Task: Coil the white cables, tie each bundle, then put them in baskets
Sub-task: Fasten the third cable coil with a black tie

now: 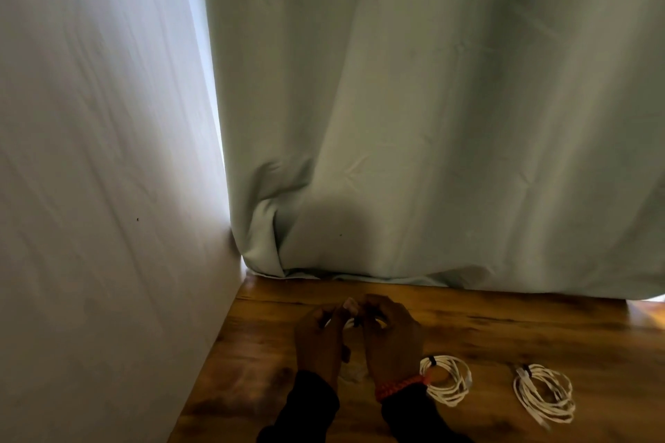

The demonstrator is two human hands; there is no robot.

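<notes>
Both hands meet over the tabletop [503,327], left hand [318,336] and right hand [390,334], fingers [351,306] curled, pinching a white cable [348,324] with a dark tie [357,322] between them, likely cinching it. Two tied coils [448,379] [543,392] lie right of the fingers, set aside. No baskets in view.

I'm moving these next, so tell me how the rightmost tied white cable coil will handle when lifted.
The rightmost tied white cable coil will probably feel light, being thin cord. Its single black tie sits at one end, so the far loops will likely sag and splay. Lying flat on the wooden table, it seems unlikely to roll.
</notes>
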